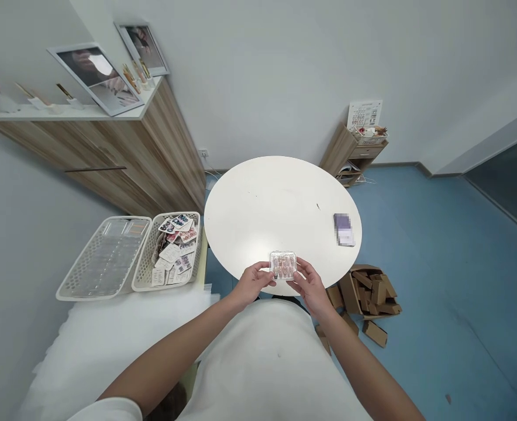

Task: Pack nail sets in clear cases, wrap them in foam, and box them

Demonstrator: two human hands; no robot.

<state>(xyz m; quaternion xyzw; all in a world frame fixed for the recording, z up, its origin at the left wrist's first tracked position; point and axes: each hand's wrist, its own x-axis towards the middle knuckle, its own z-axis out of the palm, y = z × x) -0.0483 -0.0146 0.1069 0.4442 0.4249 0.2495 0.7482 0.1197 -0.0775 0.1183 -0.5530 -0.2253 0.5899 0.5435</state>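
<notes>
A small clear plastic case (283, 264) with pinkish press-on nails inside sits at the near edge of a round white table (280, 204). My left hand (252, 282) grips its left end and my right hand (309, 282) grips its right end, thumbs on top. Both hands hold the case level, just over the table's front rim.
A purple-and-white card box (344, 229) lies on the table's right side. To my left stand two white baskets: one with clear cases (103, 257), one with printed cards (173, 248). Several brown cardboard boxes (368, 295) lie on the blue floor at right. A wooden cabinet (122, 146) stands behind.
</notes>
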